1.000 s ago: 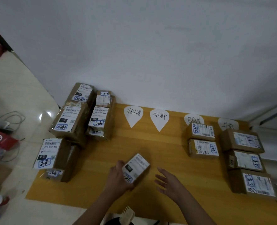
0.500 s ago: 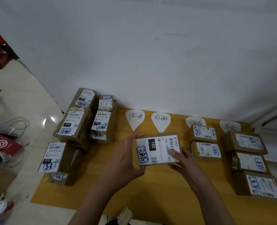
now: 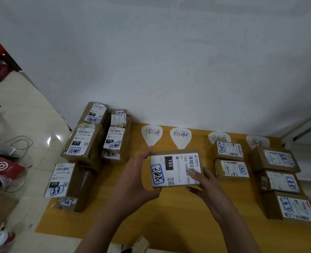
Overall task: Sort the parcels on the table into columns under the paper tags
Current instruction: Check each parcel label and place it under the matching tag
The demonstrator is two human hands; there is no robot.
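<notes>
A brown cardboard parcel [image 3: 175,168] with a white "150" label is held up above the yellow table [image 3: 169,216], label facing me. My left hand [image 3: 138,178] grips its left end, thumb below and fingers on top. My right hand [image 3: 204,183] holds its lower right corner. Four white paper tags lie along the far edge: first tag [image 3: 152,135], second tag [image 3: 180,136], third tag [image 3: 219,137], fourth tag [image 3: 257,141]. Two parcels [image 3: 230,161] sit under the third tag. Three parcels [image 3: 280,181] line up under the fourth.
A pile of several unsorted parcels [image 3: 89,148] fills the table's left end and overhangs its edge. A white wall stands just behind the table. Red boxes and cables [image 3: 3,167] lie on the floor at the left. A small brush [image 3: 140,244] sits at the near edge.
The parcel was low on the table in my left hand a second ago. Both hands have lifted it and turned its label toward me; since half a second ago it has barely moved.
</notes>
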